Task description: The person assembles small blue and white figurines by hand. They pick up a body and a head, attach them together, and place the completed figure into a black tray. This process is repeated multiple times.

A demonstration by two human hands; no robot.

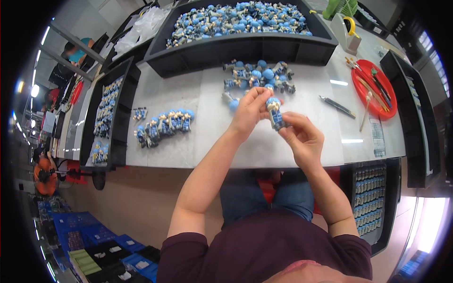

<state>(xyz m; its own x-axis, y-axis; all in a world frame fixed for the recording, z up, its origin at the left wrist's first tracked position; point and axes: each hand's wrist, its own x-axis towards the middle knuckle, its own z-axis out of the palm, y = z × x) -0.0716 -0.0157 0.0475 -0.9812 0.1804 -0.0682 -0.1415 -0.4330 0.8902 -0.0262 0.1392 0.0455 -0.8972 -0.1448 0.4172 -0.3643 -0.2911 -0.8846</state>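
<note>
A small toy figure [275, 113] with a blue cap and blue body is held upright between both hands above the white table [188, 141]. My left hand [249, 112] pinches its head end from the left. My right hand [304, 137] grips its lower body from the right. Just beyond the hands lies a loose heap of similar blue-capped figures [259, 76]. A single blue cap piece [233, 104] rests on the table beside my left hand.
A large black bin [245, 45] full of figures stands at the back. Finished figures lie in a row [163, 125] at left, beside a black tray [106, 113]. At right are a red dish of tools [375, 89], a dark pen-like tool [337, 106] and a tape dispenser [348, 30].
</note>
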